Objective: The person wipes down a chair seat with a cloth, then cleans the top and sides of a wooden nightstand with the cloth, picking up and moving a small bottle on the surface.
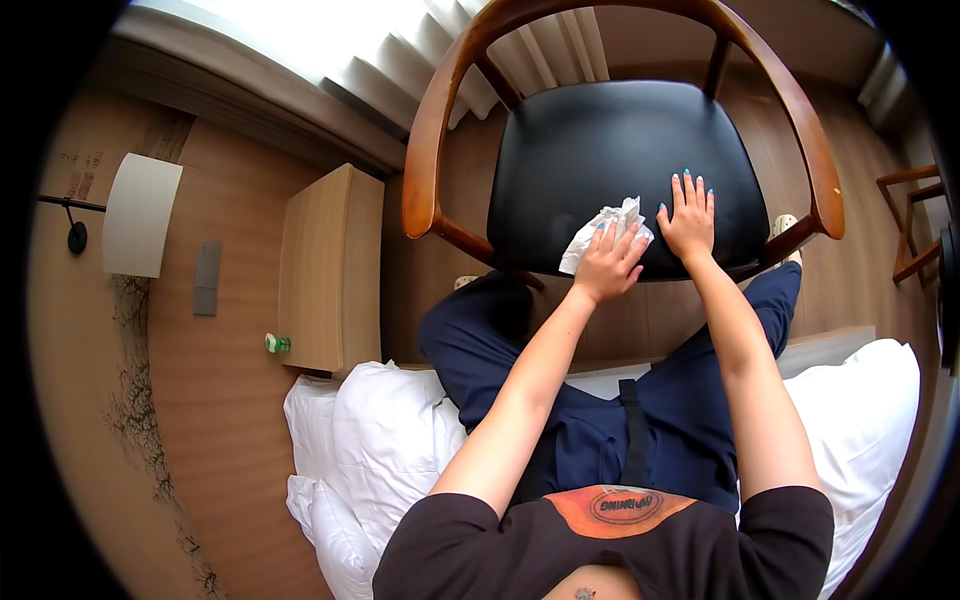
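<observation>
My left hand (608, 264) presses a crumpled white tissue (582, 243) against the front part of a black padded chair seat (600, 140). Its fingers lie over the tissue, and part of the tissue sticks out beyond them. To the right, my right hand (689, 222) rests flat on the same seat with its fingers stretched out and nothing held. The seat belongs to a chair with a curved brown wooden armrest (432, 150) that faces me.
White pillows (395, 420) lie at my left and another pillow (860, 420) at my right. A light wooden cabinet (325, 270) stands left of the chair, with a small green item (277, 343) beside it. Curtains (400, 90) hang behind. A wooden frame (912, 225) stands far right.
</observation>
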`<state>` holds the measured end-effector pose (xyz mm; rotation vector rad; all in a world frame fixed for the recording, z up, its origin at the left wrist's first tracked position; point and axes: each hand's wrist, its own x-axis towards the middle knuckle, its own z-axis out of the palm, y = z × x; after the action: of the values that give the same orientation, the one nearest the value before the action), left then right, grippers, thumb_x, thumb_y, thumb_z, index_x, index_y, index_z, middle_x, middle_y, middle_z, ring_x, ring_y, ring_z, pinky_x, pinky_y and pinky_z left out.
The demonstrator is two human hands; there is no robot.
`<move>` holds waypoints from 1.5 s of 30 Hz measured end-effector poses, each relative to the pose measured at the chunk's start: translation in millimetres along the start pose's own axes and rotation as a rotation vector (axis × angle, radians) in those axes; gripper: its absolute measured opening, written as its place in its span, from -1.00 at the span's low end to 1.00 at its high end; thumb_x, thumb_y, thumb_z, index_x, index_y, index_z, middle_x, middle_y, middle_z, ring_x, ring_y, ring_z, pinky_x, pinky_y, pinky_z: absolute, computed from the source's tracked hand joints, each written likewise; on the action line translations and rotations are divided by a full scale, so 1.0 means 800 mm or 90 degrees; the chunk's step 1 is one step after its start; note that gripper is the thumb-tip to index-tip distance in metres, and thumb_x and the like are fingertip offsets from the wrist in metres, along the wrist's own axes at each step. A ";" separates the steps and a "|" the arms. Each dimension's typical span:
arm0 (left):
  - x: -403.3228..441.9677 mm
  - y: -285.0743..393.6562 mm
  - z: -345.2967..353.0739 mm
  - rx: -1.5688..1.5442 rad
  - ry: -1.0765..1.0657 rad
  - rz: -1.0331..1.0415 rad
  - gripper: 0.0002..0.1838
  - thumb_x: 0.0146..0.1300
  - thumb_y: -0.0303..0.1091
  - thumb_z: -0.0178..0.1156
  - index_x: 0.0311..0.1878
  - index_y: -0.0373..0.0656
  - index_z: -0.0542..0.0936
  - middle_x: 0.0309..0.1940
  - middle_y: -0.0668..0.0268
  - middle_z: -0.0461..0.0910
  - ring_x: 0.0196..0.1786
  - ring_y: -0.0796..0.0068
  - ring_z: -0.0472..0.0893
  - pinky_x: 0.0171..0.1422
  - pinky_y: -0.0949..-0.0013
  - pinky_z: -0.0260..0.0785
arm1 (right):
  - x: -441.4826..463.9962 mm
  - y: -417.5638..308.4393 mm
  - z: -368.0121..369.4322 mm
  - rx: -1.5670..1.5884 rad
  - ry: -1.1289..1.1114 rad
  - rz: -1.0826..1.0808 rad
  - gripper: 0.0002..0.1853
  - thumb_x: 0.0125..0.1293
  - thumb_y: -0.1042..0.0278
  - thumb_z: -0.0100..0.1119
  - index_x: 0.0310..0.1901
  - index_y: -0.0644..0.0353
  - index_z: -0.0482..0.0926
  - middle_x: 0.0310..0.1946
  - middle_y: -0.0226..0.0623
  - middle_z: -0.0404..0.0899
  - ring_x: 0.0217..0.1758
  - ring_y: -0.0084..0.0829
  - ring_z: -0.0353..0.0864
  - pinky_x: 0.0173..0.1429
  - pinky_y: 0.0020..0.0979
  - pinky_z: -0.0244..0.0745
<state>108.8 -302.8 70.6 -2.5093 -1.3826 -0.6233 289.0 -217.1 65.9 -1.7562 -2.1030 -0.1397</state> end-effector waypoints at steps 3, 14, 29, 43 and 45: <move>-0.024 -0.037 -0.011 0.019 0.012 0.052 -0.44 0.06 -0.10 0.18 0.20 0.12 0.46 0.27 0.25 0.37 0.23 0.01 0.38 0.33 -0.02 0.14 | -0.003 0.000 0.002 -0.002 0.005 -0.003 -0.38 0.20 0.05 0.04 0.28 0.13 0.33 0.34 -0.15 0.23 0.43 -0.13 0.12 0.46 -0.05 -0.05; -0.095 -0.150 -0.045 0.110 0.048 -0.168 -0.48 0.09 -0.20 0.04 0.19 0.01 0.47 0.26 0.25 0.38 0.22 -0.04 0.36 0.35 -0.07 0.11 | -0.001 0.001 0.002 -0.015 -0.011 -0.003 -0.38 0.22 0.05 0.00 0.30 0.13 0.31 0.36 -0.16 0.20 0.45 -0.11 0.09 0.47 -0.04 -0.06; -0.077 -0.183 0.010 0.122 0.090 -0.150 -0.49 0.04 -0.20 0.05 0.14 0.06 0.50 0.24 0.29 0.39 0.25 -0.05 0.34 0.33 -0.16 0.10 | 0.004 0.003 0.043 -0.029 0.038 0.046 -0.38 0.21 0.05 -0.02 0.29 0.14 0.32 0.36 -0.13 0.20 0.45 -0.09 0.08 0.47 -0.02 -0.07; -0.047 -0.177 0.039 0.090 0.305 -0.062 -0.69 0.12 -0.13 0.23 -0.06 0.06 0.61 -0.03 0.39 0.62 0.01 0.25 0.56 0.21 0.10 0.29 | 0.010 0.008 0.059 -0.230 0.231 0.063 -0.50 0.26 0.02 -0.09 0.21 -0.05 0.44 0.26 -0.33 0.39 0.35 -0.18 0.30 0.41 0.14 -0.01; -0.049 -0.123 0.040 0.044 0.288 -0.013 -0.73 0.08 -0.21 0.26 -0.11 0.06 0.62 -0.07 0.39 0.64 -0.07 0.25 0.59 0.15 0.15 0.34 | -0.002 0.012 0.055 -0.264 0.236 0.093 -0.53 0.25 0.04 -0.08 0.19 -0.10 0.47 0.21 -0.39 0.45 0.33 -0.19 0.33 0.38 0.19 -0.01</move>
<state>15.3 -267.5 22.3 -2.1224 -1.2321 -1.0480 287.9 -202.3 23.9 -1.9180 -1.7560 -0.8427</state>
